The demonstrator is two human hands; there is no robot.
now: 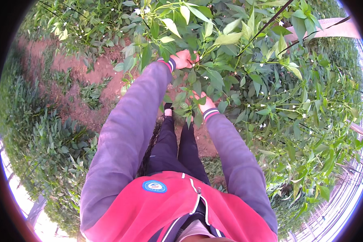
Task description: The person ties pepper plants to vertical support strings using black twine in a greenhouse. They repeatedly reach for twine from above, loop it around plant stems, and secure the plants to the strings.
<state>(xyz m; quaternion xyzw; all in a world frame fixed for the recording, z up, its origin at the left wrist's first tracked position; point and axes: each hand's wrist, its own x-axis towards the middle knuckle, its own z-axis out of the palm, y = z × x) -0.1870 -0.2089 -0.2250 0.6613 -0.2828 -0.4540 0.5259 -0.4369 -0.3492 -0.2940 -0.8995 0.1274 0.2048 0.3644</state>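
Observation:
Leafy pepper plants (217,77) with small white flowers stand before me. My left hand (186,59) reaches in among their stems at the upper middle, its fingers curled near a thin stem; whether they grip it is not clear. Lower and to the right, my right hand (203,101) is partly covered by leaves, with its fingers among the foliage. What it touches, if anything, is hidden. The two hands are apart, and both wrists show striped cuffs.
Dark cords (264,25) run slantwise through the plants at the upper right, near a pale band (329,28). Reddish soil (75,65) with cut or fallen leaves (93,92) lies to the left. Another plant row (57,145) borders it. My feet stand on soil between the rows.

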